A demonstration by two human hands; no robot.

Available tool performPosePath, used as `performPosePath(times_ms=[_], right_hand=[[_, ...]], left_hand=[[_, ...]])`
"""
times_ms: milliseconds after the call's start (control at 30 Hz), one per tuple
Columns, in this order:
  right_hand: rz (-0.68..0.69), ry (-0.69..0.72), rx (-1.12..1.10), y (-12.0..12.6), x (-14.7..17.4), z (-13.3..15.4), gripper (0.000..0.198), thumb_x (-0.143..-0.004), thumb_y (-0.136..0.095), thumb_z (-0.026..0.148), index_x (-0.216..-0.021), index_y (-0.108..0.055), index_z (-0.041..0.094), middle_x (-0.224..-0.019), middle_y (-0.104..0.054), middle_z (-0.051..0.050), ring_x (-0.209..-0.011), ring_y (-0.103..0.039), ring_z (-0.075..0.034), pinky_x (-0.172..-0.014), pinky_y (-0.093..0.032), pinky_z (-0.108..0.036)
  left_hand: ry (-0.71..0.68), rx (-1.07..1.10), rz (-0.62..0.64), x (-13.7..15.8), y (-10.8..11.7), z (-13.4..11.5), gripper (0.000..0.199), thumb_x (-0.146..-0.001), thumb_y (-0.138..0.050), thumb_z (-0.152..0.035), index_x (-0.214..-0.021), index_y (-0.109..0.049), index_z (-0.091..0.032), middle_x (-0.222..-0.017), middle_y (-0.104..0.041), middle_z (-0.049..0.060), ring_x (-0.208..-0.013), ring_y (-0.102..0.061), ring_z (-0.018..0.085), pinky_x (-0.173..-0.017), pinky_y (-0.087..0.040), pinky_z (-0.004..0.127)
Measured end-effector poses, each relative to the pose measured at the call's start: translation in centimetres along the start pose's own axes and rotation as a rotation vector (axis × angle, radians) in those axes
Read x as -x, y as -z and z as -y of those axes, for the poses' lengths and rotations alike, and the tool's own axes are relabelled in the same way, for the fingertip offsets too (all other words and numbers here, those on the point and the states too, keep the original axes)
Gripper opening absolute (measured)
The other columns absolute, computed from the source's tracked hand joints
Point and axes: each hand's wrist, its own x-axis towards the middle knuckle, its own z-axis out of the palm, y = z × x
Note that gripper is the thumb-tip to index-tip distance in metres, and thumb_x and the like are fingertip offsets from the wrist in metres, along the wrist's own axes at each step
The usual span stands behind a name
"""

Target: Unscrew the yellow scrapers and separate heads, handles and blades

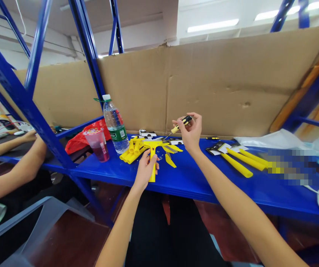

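Two grips: left hand point(145, 167) clasping yellow T-shaped tool point(152, 148), right hand point(191, 130) holding screwdriver point(186, 120).

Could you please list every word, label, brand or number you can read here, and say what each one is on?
Green label on the water bottle: white lettering, seemingly ending "on"; the rest is too blurred to read.
Plastic cup: print on its side and lid, too blurred to read.
Black-and-white card by the cardboard: too small to read.
Black-and-white packaging at right: too small to read.
No text is fully legible.
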Motion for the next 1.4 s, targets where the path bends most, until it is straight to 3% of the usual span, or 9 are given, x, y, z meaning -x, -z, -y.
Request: performPosePath(times_ms=[200,400,533,833,1033,1200,1300,1400], right_hand=[[0.052,0.018,-0.061,-0.7,1.0,1.1,0.065,-0.096,-0.071,0.073,-0.136,-0.04,0.032,-0.117,-0.07,-0.008,-0.115,-0.079,-0.028,-0.102,-0.067,-0.047],[0.075,-0.001,-0.079,-1.0,1.3,0.9,0.061,-0.093,-0.079,0.068,-0.128,-0.043,0.033,-0.114,-0.072,-0.005,-0.107,-0.08,-0.027,-0.103,-0.067,-0.047],[0.083,0.034,-0.068,-1.0,1.5,0.5,0.057,-0.095,-0.077,0.065,-0.128,-0.044,0.033,-0.115,-0.074,-0.006,-0.112,-0.08,-0.026,-0.105,-0.067,-0.046],[0.371,0.143,-0.092,-0.7,1.4,-1.8,0.041,-0.104,-0.072,0.057,-0.131,-0.055,0.031,-0.141,-0.075,-0.013,-0.12,-0.083,-0.029,-0.092,-0.071,-0.044],[0.235,0.176,0.067,-0.6,1.7,-1.7,0.032,-0.102,-0.077,0.054,-0.109,-0.062,0.027,-0.099,-0.082,-0.004,-0.09,-0.086,-0.027,-0.073,-0.067,-0.037],[0.257,0.197,0.003,-1.0,1.9,-1.1,0.026,-0.105,-0.067,0.044,-0.122,-0.055,0.028,-0.121,-0.079,-0.008,-0.098,-0.085,-0.022,-0.079,-0.067,-0.037],[0.207,0.245,0.085,-0.9,1.8,-0.6,0.027,-0.104,-0.07,0.046,-0.12,-0.06,0.027,-0.116,-0.079,-0.008,-0.104,-0.083,-0.024,-0.08,-0.065,-0.038],[0.174,0.285,0.247,-0.5,1.6,-0.6,0.032,-0.103,-0.073,0.055,-0.114,-0.063,0.027,-0.104,-0.08,-0.007,-0.094,-0.079,-0.024,-0.081,-0.062,-0.039]], left_hand=[[0.014,-0.006,0.011,0.1,-0.1,-0.1,0.058,-0.088,-0.09,-0.055,-0.129,-0.064,-0.021,-0.092,-0.07,0.001,-0.06,-0.062,0.012,-0.046,-0.05,0.022],[0.019,0.016,0.017,0.0,-0.1,0.0,0.057,-0.088,-0.09,-0.054,-0.127,-0.064,-0.022,-0.092,-0.069,0.001,-0.058,-0.06,0.011,-0.046,-0.048,0.021],[0.034,0.021,0.015,-0.1,-0.1,0.0,0.056,-0.088,-0.089,-0.055,-0.126,-0.065,-0.021,-0.092,-0.067,0.001,-0.056,-0.058,0.009,-0.045,-0.047,0.022],[0.092,0.056,-0.007,-0.5,0.4,-0.2,0.042,-0.086,-0.088,-0.046,-0.105,-0.06,-0.021,-0.087,-0.056,-0.004,-0.053,-0.052,0.006,-0.043,-0.042,0.02],[0.081,0.028,0.019,-0.4,0.4,-0.4,0.04,-0.088,-0.085,-0.044,-0.109,-0.061,-0.02,-0.09,-0.058,-0.003,-0.054,-0.052,0.006,-0.044,-0.043,0.021],[0.084,0.015,0.043,-0.5,0.4,-0.1,0.04,-0.088,-0.087,-0.046,-0.103,-0.059,-0.021,-0.088,-0.055,-0.004,-0.055,-0.052,0.006,-0.044,-0.043,0.02],[0.08,0.001,0.054,-0.5,0.4,0.1,0.041,-0.088,-0.086,-0.047,-0.106,-0.06,-0.021,-0.089,-0.056,-0.004,-0.056,-0.052,0.007,-0.044,-0.044,0.021],[0.08,0.015,0.03,-0.6,0.5,0.1,0.039,-0.089,-0.086,-0.045,-0.106,-0.059,-0.021,-0.089,-0.055,-0.004,-0.057,-0.052,0.006,-0.045,-0.043,0.02]])
